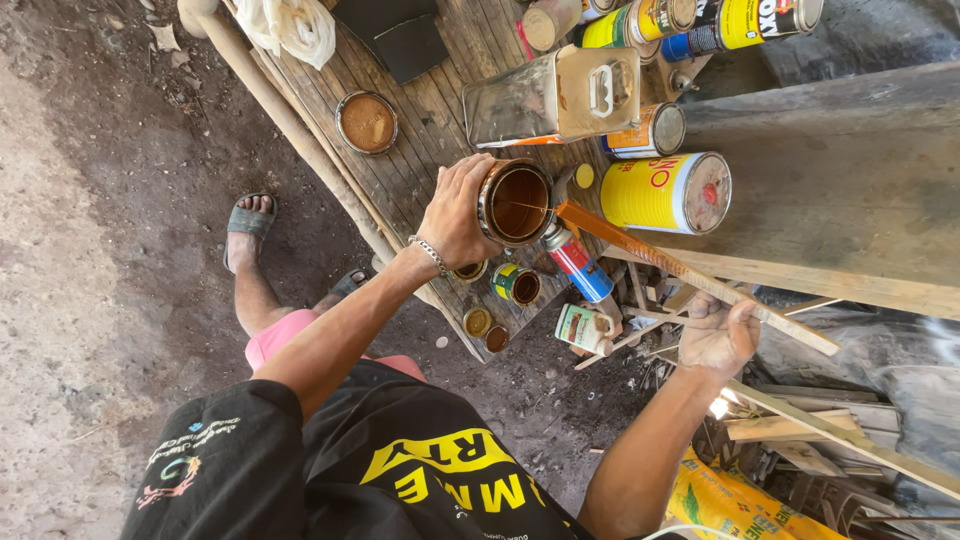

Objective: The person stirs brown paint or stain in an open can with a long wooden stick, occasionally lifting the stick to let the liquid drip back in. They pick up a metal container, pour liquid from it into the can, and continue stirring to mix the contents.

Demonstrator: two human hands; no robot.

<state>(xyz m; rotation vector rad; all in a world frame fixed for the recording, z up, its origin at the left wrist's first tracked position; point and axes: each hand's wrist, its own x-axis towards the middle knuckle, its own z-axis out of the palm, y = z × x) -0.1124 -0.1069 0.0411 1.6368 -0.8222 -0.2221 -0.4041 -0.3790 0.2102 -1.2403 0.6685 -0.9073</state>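
My left hand (458,212) grips the side of an open round tin (516,203) holding brown liquid, standing on a slatted wooden bench (420,140). My right hand (718,335) holds a long flat wooden stick (700,280); its far, brown-stained end reaches the tin's rim. A small spray can (577,264) lies just below the tin, under the stick.
A tin lid (367,122) with brown residue lies on the bench's left side. A square metal can (552,98), a large yellow tin (667,192) and several more cans crowd the back. Small open tins (516,284) sit near the bench edge. Wood scraps (800,430) pile at right. My sandalled foot (249,222) rests on dirt.
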